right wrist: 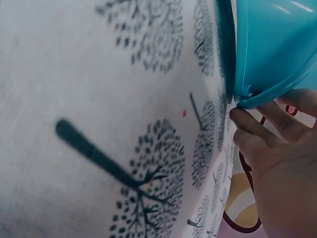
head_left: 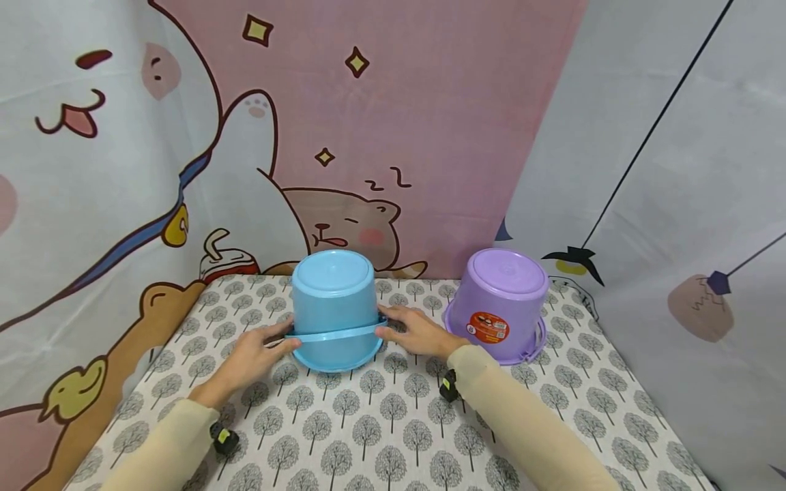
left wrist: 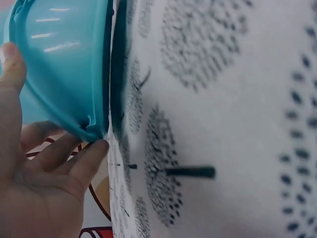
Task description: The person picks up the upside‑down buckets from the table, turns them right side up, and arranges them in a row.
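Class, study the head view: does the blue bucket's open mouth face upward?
No, the blue bucket stands upside down between the left hand and right hand, its base on top.

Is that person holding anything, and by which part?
The upturned blue bucket: the left hand and right hand hold it at opposite sides, near the ends of its handle.

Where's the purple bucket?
In the head view, the purple bucket sits upside down on the patterned cloth, right of the blue bucket, beyond the right sleeve.
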Available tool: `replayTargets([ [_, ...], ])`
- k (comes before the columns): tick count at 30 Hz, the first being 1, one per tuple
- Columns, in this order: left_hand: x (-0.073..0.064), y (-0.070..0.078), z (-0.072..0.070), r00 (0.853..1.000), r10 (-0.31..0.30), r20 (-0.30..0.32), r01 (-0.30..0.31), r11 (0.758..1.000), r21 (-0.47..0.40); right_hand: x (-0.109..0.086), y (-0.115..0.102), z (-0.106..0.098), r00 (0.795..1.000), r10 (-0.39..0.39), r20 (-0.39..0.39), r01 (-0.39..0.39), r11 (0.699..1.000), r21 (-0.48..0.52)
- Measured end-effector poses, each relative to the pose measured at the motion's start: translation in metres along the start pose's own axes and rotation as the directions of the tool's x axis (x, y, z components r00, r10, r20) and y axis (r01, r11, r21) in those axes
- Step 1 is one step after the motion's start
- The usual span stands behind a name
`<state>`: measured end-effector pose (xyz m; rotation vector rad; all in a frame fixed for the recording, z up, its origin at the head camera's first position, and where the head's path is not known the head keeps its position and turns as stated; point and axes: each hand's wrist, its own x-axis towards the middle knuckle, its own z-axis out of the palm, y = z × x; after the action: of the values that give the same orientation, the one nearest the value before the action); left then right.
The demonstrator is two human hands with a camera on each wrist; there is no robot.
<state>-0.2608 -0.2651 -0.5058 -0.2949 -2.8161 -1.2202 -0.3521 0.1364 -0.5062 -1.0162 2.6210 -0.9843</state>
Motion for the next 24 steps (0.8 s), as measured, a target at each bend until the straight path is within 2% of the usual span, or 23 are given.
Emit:
replayTargets([
  [3, 0.000, 0.004, -0.002, 0.999, 0.000, -0.041, 0.000, 1.000, -0.010, -0.002, -0.003, -0.001, 1.000, -0.013, -0.023, 0.013, 1.000, 0.008],
  [9, 0.001, 0.012, -0.006, 0.992, -0.053, -0.116, 0.050, 0.998, -0.035, -0.005, -0.010, -0.002, 0.997, -0.033, -0.069, 0.035, 0.999, 0.028],
  [14, 0.002, 0.017, -0.008, 0.986, -0.079, -0.147, 0.059, 0.989, -0.137, -0.007, -0.012, 0.000, 0.988, -0.099, -0.119, 0.105, 0.993, 0.046],
  [20, 0.001, 0.023, -0.010, 0.984, -0.092, -0.150, 0.052, 0.966, -0.252, -0.009, -0.014, 0.002, 0.944, -0.237, -0.229, 0.238, 0.971, -0.024],
  [24, -0.001, 0.026, -0.010, 0.983, -0.094, -0.158, 0.044, 0.954, -0.296, -0.013, -0.016, 0.004, 0.915, -0.276, -0.294, 0.266, 0.961, -0.074],
])
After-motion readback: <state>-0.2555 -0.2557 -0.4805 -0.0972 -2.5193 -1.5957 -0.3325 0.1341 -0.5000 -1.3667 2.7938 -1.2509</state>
